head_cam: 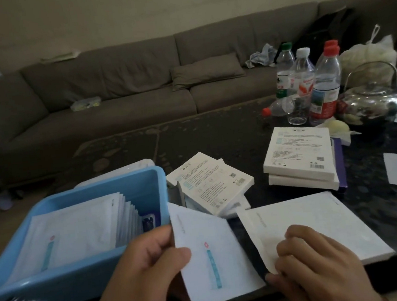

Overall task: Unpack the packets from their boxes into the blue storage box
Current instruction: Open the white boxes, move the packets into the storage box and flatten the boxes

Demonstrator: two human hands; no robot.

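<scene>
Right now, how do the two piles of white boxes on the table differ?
The near pile of boxes, beside the blue storage box, lies jumbled and askew, with at least one box open at an end. The far stack of boxes, near the bottles, sits squared up, flat and apparently closed. Both are white with printed backs facing up.

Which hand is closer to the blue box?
Left. The left hand pinches a packet right beside the blue box; the right hand is farther off, on a white box.

A single head-worn wide-angle camera looks forward and down, close over a dark patterned table (215,134), toward a grey-brown fabric sofa (117,85) beyond.
</scene>
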